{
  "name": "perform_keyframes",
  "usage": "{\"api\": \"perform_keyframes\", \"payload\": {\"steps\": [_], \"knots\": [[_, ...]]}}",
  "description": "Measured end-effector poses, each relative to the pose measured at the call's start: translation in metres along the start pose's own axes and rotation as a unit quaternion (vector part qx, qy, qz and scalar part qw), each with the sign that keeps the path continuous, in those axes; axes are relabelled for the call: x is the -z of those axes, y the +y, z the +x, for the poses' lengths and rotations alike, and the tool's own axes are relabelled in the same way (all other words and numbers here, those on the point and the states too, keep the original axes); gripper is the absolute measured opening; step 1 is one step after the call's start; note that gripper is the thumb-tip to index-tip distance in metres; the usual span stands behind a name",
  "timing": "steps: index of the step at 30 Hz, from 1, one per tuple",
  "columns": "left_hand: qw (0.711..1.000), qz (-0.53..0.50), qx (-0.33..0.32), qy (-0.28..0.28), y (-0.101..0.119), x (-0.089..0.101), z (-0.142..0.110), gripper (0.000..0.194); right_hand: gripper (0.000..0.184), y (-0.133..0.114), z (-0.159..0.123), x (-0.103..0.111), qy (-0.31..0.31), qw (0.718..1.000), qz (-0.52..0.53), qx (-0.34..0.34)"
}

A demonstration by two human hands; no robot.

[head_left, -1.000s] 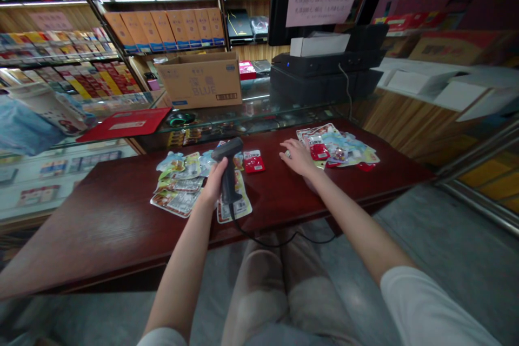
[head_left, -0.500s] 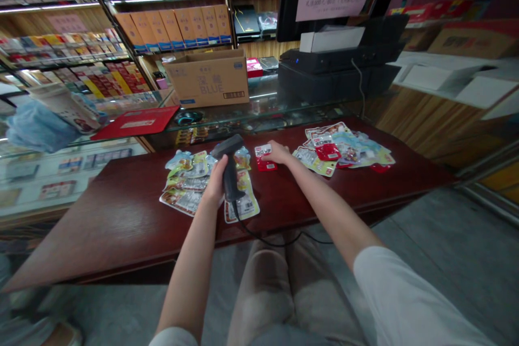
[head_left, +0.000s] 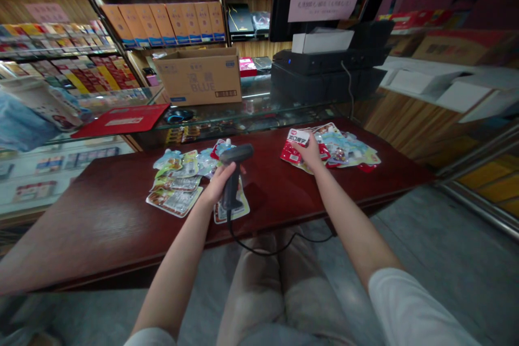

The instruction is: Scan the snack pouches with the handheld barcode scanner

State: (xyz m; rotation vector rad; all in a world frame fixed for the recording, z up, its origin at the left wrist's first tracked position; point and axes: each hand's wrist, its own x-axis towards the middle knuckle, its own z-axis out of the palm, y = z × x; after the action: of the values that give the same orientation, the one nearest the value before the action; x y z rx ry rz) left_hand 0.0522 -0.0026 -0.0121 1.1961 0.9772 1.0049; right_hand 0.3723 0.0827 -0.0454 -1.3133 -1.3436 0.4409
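Note:
My left hand (head_left: 221, 181) is closed around the grip of a black barcode scanner (head_left: 232, 173), its head tilted up to the right. The scanner is above a left group of flat snack packets (head_left: 174, 200), green, brown and silver. Behind the scanner's head part of a red packet (head_left: 220, 147) shows. At the right pile of packets (head_left: 351, 146), my right hand (head_left: 310, 151) pinches a red-and-white snack packet (head_left: 292, 146). Another red piece of packaging lies partly under that hand. The scanner's cable (head_left: 259, 253) loops down over the table's front edge.
The dark red table (head_left: 101, 216) meets a glass counter bearing a cardboard box (head_left: 198, 78), a red folder (head_left: 121, 120), a mouse (head_left: 178, 115) and a black register unit (head_left: 324, 78). A cup (head_left: 44, 100) and blue cloth (head_left: 20, 124) stand left.
My right hand has moved right from the middle of the table to the right pile. The red packet has left the middle, and one now shows behind the scanner, whose head has turned slightly.

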Motion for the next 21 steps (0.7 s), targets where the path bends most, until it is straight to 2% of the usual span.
{"api": "perform_keyframes", "payload": {"steps": [8, 13, 17, 21], "knots": [[0.999, 0.028, 0.009, -0.041, -0.001, -0.010, -0.007, 0.057, 0.055, -0.006, -0.008, -0.003, 0.008, 1.000, -0.001, 0.000], [0.999, 0.017, 0.019, -0.028, 0.001, -0.013, -0.008, 0.057, 0.056, -0.004, -0.008, -0.001, 0.002, 1.000, -0.009, -0.007], [1.000, 0.014, 0.006, -0.016, 0.003, -0.009, -0.006, 0.057, 0.060, -0.004, -0.010, 0.003, 0.013, 0.993, -0.118, -0.005], [1.000, -0.011, 0.004, 0.025, 0.001, 0.001, -0.003, 0.053, 0.066, -0.007, -0.014, 0.006, 0.026, 0.961, -0.273, 0.016]]}}
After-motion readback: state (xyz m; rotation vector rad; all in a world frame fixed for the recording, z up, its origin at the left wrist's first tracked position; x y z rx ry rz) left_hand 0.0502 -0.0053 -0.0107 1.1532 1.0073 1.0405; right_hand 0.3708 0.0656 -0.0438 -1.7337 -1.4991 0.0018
